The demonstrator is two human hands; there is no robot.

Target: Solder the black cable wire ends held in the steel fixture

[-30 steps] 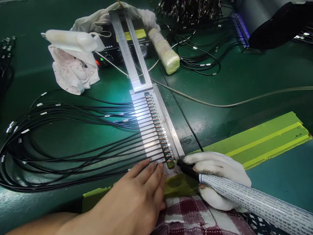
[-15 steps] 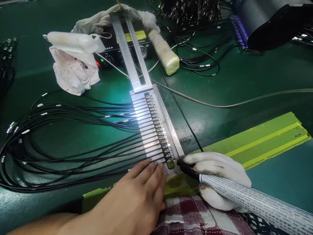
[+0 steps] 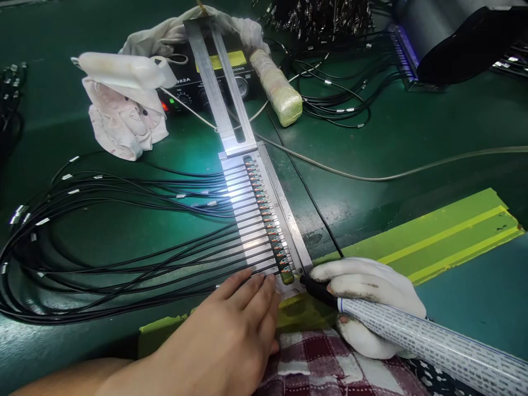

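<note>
A metal fixture [image 3: 295, 231] lies slanted across the middle of the table and holds a row of black cables [image 3: 206, 242], their stripped ends lined up in its slot. My bare left hand [image 3: 243, 324] rests at the fixture's near end, fingers together and fingertips pressing on the lowest cables. In a white glove, my right hand [image 3: 371, 302] grips a dispensing pen [image 3: 412, 335] with a black front part and a printed, patterned barrel. The pen's thin tip is beside the lowest cable ends, near the slot's near end; whether it touches them is too small to tell.
A black control box [image 3: 190, 102] stands behind the fixture, with a white bottle [image 3: 119, 70] on pinkish cloth [image 3: 132, 124] to its left. A wrapped handle [image 3: 280, 93] lies right of it. Green-yellow tape [image 3: 454, 236] crosses the front right, and a thin tube [image 3: 371, 179] runs right.
The pen tip and my gloved right hand have shifted very slightly down and to the right. My left hand stays in place on the cables.
</note>
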